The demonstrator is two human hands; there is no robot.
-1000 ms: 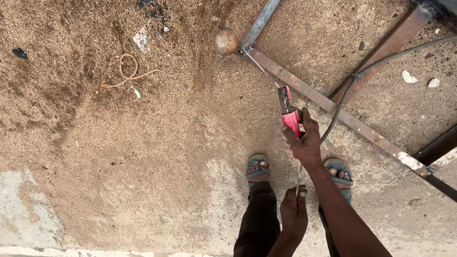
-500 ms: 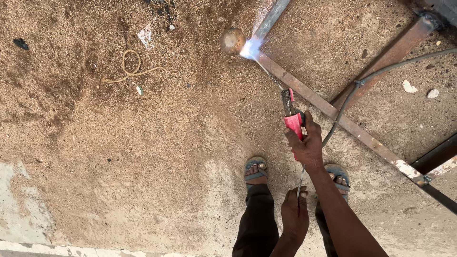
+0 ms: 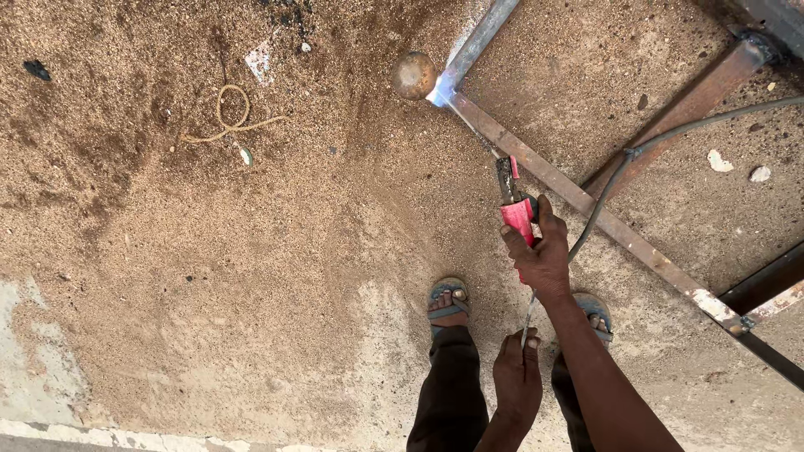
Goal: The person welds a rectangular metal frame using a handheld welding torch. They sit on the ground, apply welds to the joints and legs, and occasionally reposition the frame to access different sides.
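Note:
My right hand [image 3: 544,261] grips a red welding electrode holder [image 3: 517,213] whose thin rod reaches up to the corner joint [image 3: 442,90] of a rusty metal frame [image 3: 578,201], where a small bluish-white glow shows. A grey cable [image 3: 624,163] runs from the holder off to the upper right. Lower down, my left hand [image 3: 517,381] pinches a thin spare rod [image 3: 528,322] pointing up toward my right wrist. A round metal ball [image 3: 414,75] sits against the joint.
I stand in sandals [image 3: 448,301] on sandy concrete. A loop of cord [image 3: 230,113] and small scraps lie upper left. More frame bars [image 3: 770,280] cross the right side, and a pale concrete strip [image 3: 50,427] runs along the bottom left.
The bright white flash seen at the joint half a second ago has faded to a small bluish glow. Both hands stay almost where they were.

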